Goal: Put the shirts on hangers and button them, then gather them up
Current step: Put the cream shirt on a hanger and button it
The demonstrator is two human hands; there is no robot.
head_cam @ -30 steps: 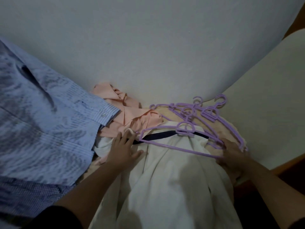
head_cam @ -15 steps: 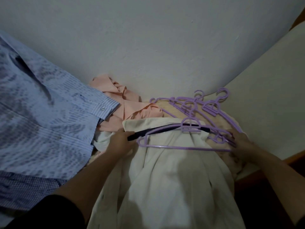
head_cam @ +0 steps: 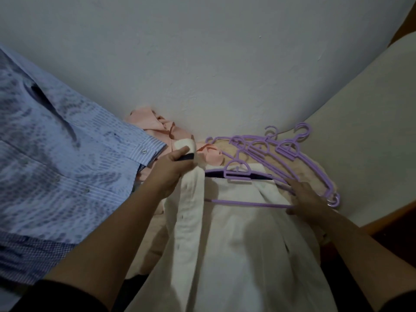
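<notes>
Pale plaster wall point(head_cam: 213, 64) fills the top of your view; a cream panel point(head_cam: 364, 136) angles in at the right, with a strip of brown wood below it.

Your left hand point(head_cam: 166, 174) is curled round the collar end of the white shirt point(head_cam: 236, 244), thumb on top, pinching the cloth where the dark navy collar lining shows. That collar tip sticks up past your fingers. The button placket runs down from your grip toward you, buttonholes visible.

Your right hand point(head_cam: 308, 201) lies on the right shoulder of the shirt, fingers mostly straight and spread, fingertips against the right end of the purple hanger point(head_cam: 243, 174). Can't tell if any finger hooks round the bar. The hanger's neck sits over the navy collar band; its lower bar lies across the open shirt front, left end tucked at the placket.

White shirt is centre frame, spread out and running down toward you between your forearms.

Spare purple hangers point(head_cam: 286, 149) are stacked behind it, touching the wall base, hooks pointing up right. They rest on a beige cushion-like surface point(head_cam: 299, 172).

Crumpled peach shirt point(head_cam: 162, 129) is bunched against the wall, just beyond your left hand. Blue striped shirt point(head_cam: 56, 154) covers the left side, buttoned cuff near your left wrist. A blue checked fabric point(head_cam: 29, 255) shows under its lower edge.

Dark sleeves on both arms at the bottom edge.
</notes>
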